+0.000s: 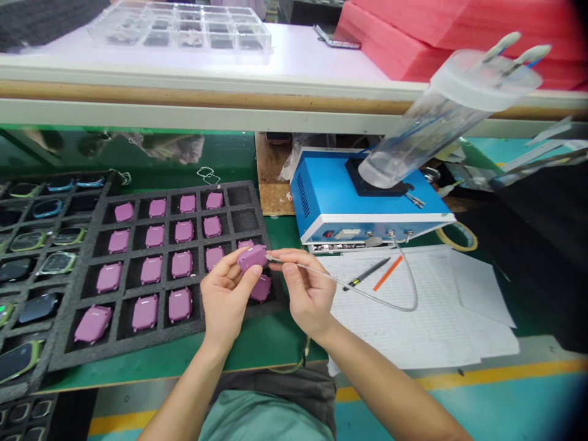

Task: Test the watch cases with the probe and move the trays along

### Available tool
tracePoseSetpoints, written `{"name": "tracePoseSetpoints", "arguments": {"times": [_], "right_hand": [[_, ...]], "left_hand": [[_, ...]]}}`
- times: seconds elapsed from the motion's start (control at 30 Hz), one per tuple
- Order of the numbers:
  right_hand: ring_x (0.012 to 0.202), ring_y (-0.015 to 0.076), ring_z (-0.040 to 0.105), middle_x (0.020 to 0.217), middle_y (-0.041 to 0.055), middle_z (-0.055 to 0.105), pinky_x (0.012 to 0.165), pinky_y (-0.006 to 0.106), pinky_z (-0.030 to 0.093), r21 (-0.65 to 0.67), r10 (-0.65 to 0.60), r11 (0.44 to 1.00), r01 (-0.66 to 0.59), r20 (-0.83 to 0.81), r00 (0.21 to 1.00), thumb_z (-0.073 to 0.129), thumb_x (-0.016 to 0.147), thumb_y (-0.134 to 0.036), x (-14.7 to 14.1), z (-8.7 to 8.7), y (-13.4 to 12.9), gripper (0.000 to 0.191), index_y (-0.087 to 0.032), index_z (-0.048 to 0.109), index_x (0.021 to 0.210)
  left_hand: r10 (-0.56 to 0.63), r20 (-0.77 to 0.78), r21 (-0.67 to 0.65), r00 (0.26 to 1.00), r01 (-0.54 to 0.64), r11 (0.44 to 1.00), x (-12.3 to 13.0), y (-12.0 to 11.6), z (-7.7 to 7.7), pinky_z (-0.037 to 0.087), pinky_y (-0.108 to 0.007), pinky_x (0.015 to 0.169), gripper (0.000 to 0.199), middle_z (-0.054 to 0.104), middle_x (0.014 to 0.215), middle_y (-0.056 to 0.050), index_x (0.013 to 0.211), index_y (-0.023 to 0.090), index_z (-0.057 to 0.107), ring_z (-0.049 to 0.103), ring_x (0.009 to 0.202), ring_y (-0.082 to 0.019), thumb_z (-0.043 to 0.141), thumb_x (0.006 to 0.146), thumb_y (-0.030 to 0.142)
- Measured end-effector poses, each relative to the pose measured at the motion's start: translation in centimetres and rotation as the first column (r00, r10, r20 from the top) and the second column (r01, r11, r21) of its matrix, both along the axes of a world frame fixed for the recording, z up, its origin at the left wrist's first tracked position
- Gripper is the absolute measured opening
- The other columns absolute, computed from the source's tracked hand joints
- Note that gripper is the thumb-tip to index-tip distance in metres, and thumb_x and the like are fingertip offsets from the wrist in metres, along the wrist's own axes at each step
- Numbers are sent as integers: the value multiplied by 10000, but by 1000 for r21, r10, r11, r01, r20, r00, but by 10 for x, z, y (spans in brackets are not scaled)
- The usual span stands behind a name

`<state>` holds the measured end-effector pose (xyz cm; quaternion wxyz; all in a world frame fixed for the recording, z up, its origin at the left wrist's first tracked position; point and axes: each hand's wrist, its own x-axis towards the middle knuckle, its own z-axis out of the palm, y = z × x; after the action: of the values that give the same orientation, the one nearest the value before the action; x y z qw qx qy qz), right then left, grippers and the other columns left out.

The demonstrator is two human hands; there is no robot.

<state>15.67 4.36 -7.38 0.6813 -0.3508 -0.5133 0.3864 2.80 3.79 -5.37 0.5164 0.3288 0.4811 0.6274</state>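
My left hand (225, 300) is shut on a mauve plastic smartwatch case (252, 257), held up above a black foam tray (156, 318). My right hand (309, 288) pinches a thin metal tube (362, 292) and presses its tip against the end of the case. The tube curves across the papers to the front of a blue bench unit (362, 196). Rows of matching mauve cases lie in the tray's square pockets, and several pockets at its far right corner hold none. My left hand hides part of the tray.
Left of the mauve cases, another foam tray (41, 257) holds dark watches with coloured rims. Paper forms (413, 312) lie under a pen (367, 274) and an orange marker (388, 273). A clear cylinder (441, 122) tilts above the blue unit. A raised shelf holds a clear compartment box (179, 30).
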Motion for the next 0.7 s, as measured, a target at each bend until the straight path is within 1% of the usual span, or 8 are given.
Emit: {"name": "tracePoseSetpoints", "arguments": {"times": [0.3,0.5,0.7], "right_hand": [[1057,184,767,1111,55,754,848,318,709,-1,14,1000,-14,-3,1000,606,1050,-208,0,0,1,159,-258,743,1112],[1050,197,770,1102,65,757,842,335,714,-16,2,1000,-2,9,1000,609,1052,-249,1,-1,0,134,-251,736,1097],[1056,187,765,1113,61,751,852,324,709,-13,12,1000,-12,1,1000,607,1052,-228,1,-1,-1,145,-255,737,1108]], "left_hand": [[-1,-11,-11,1000,1,1000,0,0,0,644,-189,866,411,833,1105,-81,1122,195,811,810,1001,-189,953,741,256],[-3,-6,-17,1000,3,1000,0,0,1,640,-182,867,417,833,1109,-80,1127,197,809,809,1003,-182,954,740,249],[-3,4,-13,1000,3,1000,0,0,0,642,-181,858,415,833,1107,-82,1126,192,806,810,1001,-182,954,741,240]]}}
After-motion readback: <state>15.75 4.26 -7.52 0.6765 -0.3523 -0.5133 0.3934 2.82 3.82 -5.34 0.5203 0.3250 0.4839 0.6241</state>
